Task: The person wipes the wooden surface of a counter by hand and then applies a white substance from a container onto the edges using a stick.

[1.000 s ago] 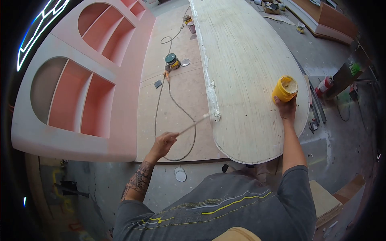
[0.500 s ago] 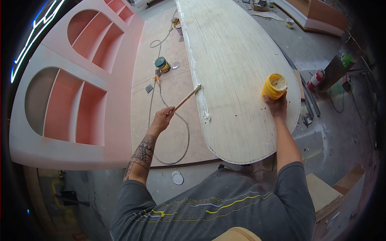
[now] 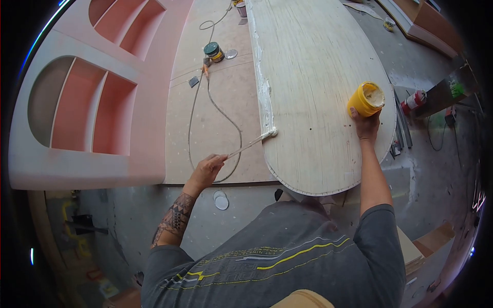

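My left hand is closed round the end of a thin wooden stick. The stick's far tip, coated in white paste, touches the left edge of a long, round-ended wooden panel. A rough strip of white paste runs up that edge from the tip. Over the panel's right side, my right hand grips a yellow tub from below. The tub is tilted, its open mouth showing cream-coloured paste inside.
Left of the panel stands a pink and white shelf unit with arched openings. Between them lie a hose, a green-lidded can and a round lid. A red and white cylinder is at the right.
The stick's tip has moved down the panel's left edge, near its rounded end, and the paste strip reaches lower. The view has shifted; my right hand still holds the tub.
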{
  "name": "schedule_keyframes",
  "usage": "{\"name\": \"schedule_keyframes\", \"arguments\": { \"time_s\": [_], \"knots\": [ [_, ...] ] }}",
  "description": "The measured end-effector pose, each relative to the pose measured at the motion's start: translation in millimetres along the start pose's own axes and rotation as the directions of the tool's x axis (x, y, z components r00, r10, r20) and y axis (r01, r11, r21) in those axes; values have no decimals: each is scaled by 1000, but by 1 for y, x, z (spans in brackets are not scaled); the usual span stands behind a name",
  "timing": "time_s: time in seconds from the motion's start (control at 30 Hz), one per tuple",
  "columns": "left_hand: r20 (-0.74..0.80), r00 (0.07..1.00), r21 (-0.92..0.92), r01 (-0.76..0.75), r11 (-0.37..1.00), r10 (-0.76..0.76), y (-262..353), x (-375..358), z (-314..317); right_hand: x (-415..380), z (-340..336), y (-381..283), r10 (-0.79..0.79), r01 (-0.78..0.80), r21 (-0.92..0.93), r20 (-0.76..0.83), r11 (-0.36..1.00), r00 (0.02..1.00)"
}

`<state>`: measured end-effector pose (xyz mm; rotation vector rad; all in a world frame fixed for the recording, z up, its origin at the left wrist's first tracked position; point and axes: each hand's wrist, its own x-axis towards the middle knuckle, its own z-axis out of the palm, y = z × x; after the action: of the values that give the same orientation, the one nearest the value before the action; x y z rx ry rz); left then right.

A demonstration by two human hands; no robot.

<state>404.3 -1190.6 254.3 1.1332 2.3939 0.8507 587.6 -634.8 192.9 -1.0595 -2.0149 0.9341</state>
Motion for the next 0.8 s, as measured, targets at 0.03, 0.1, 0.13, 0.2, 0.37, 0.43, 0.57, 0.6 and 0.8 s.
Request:
{"name": "schedule_keyframes", "arguments": {
  "time_s": [0.03, 0.1, 0.13, 0.2, 0.37, 0.43, 0.57, 0.6, 0.8],
  "knots": [
    [-1, 1000, 10, 17, 1000, -17, 4, -8, 4, 0, 1, 1, -23, 23, 3, -16, 1000, 1000],
    [-9, 1000, 17, 25, 1000, -25, 11, -23, 12, 1, 2, 3, -53, 53, 9, -25, 999, 998],
    [-10, 1000, 30, 28, 999, -28, 15, -29, 16, 2, 2, 3, -39, 39, 7, -24, 999, 999],
    [-19, 999, 49, 34, 998, -33, 26, -40, 23, 2, 2, 5, -25, 26, 11, -17, 1000, 1000],
    [-22, 998, 32, 56, 998, -55, 43, -54, 25, 3, 3, 9, -30, 30, 0, -18, 1000, 999],
    [-27, 996, 12, 81, 997, -81, 45, -48, 23, 3, 3, 10, -22, 22, -5, -11, 1000, 1000],
    [-162, 980, 77, 127, 989, -113, 31, -10, 22, 1, 1, 6, -31, 31, -24, -8, 999, 999],
    [-190, 978, 77, 107, 991, -90, 29, -4, 22, 1, 1, 6, -33, 32, -20, -8, 999, 999],
    [-127, 985, 58, 125, 990, -117, 29, -30, 22, 2, 0, 8, -26, 26, 7, 19, 1000, 999]
  ]
}}
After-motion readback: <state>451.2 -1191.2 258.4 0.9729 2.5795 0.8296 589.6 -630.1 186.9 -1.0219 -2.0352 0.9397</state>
